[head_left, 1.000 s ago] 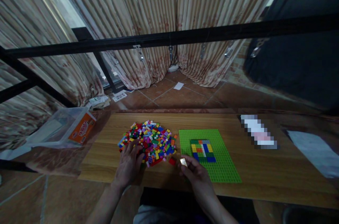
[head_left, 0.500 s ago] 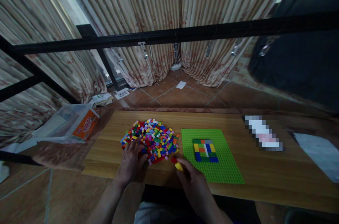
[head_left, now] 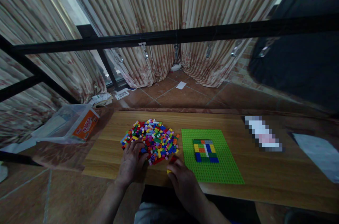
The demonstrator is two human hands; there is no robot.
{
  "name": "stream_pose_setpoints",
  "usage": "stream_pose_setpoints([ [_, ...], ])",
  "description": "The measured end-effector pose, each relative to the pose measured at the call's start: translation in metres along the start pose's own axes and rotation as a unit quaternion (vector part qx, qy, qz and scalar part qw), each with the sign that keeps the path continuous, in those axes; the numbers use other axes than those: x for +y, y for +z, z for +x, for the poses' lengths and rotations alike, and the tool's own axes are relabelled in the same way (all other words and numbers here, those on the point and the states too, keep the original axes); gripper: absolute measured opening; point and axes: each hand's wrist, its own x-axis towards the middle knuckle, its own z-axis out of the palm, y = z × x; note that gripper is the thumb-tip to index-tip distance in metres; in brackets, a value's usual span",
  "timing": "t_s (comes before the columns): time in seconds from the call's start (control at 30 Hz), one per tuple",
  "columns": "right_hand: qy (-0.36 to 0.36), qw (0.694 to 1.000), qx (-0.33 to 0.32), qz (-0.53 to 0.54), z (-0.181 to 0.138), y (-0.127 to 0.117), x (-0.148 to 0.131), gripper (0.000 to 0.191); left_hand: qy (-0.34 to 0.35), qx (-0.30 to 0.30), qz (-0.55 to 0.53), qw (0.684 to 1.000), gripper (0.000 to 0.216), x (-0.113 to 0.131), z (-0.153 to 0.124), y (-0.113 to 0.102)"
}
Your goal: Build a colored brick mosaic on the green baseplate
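A heap of small coloured bricks (head_left: 151, 140) lies on the wooden table (head_left: 251, 167). My left hand (head_left: 131, 162) rests flat at the heap's near edge, fingertips touching the bricks. My right hand (head_left: 182, 181) lies low on the table just below the heap's right corner, fingers curled around a small yellow brick (head_left: 168, 171). A red brick (head_left: 173, 159) sits by its fingertips. To the right lies a green baseplate (head_left: 212, 157) carrying a small flat block of mixed-colour bricks (head_left: 204, 150).
A black metal bar (head_left: 185, 35) crosses the view above the table. A clear plastic box with an orange label (head_left: 71, 123) sits left of the table. A sheet of paper (head_left: 315, 155) lies at the table's right end. Striped curtains hang behind.
My right hand has drawn back leftward and down toward the table's near edge, carrying the yellow brick with it. My left hand has stayed at the heap.
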Motion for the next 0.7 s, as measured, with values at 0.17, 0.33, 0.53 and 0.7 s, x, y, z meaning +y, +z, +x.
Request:
stream_pose_setpoints([
  [0.17, 0.022, 0.999, -0.002, -0.029, 0.002, 0.003, 0.005, 0.032, -0.012, 0.005, 0.013, 1.000, 0.012, 0.003, 0.000, 0.002],
  [0.33, 0.022, 0.999, 0.037, -0.026, 0.002, 0.008, 0.014, 0.029, -0.027, 0.018, -0.015, 0.999, 0.006, 0.008, 0.001, 0.003],
  [0.53, 0.012, 0.995, 0.099, -0.018, 0.001, 0.009, 0.020, 0.025, -0.099, 0.049, -0.096, 0.989, 0.011, 0.017, 0.004, -0.012],
  [0.7, 0.009, 0.994, 0.111, -0.013, 0.001, 0.008, 0.025, 0.026, -0.131, 0.041, -0.198, 0.970, 0.013, 0.041, -0.002, -0.020],
])
